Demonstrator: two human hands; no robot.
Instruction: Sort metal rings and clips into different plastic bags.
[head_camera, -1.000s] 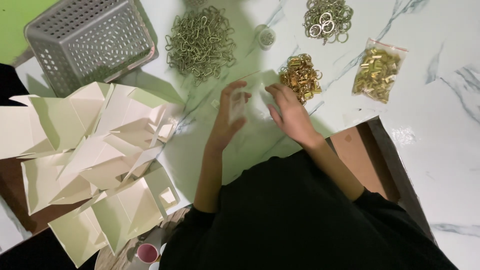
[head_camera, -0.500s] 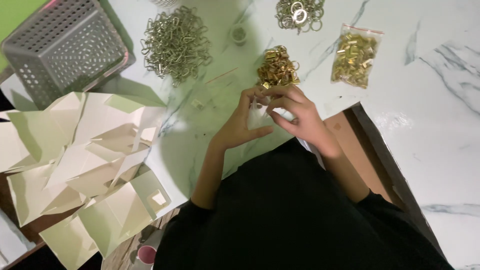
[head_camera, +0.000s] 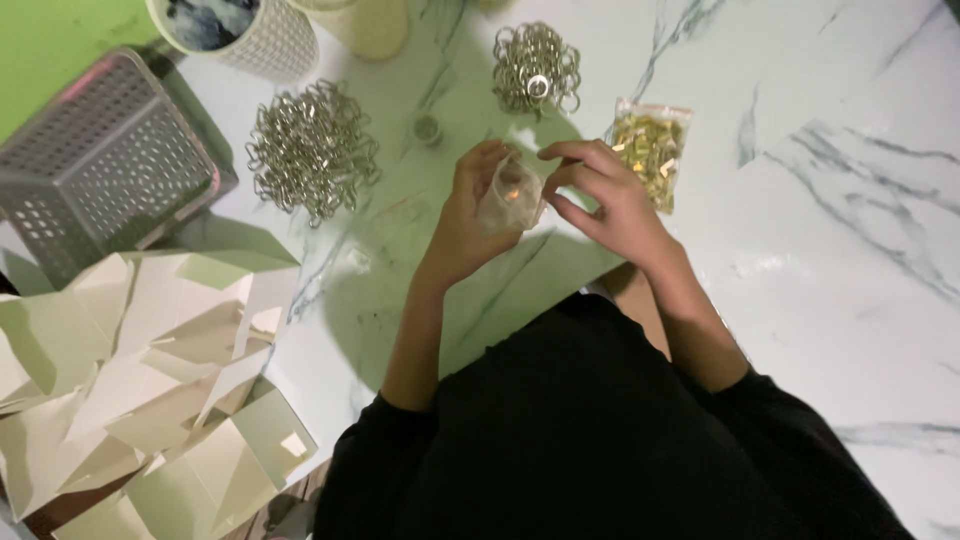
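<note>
Both hands are pinching a small clear plastic bag (head_camera: 510, 197) (something gold inside) just above the marble table (head_camera: 800, 250): the left hand (head_camera: 470, 215) is curling closed round its side, the right hand (head_camera: 605, 195) gripping its top edge, fingers bent. Just right is lying a packet of gold clasps (head_camera: 650, 150); beyond, a pile of silver rings (head_camera: 537, 68).

White marble-look table (head_camera: 800, 250), strewn with small hardware.

On it: heap of silver hooks (head_camera: 312, 148), pile of rings (head_camera: 537, 68), clear bag of gold bits (head_camera: 650, 148), grey perforated basket (head_camera: 100, 175), two cups (head_camera: 270, 35) at the far edge, a small round item, perhaps a cap (head_camera: 428, 128). At the left edge, folded cream cartons (head_camera: 130, 360), overhanging.
</note>
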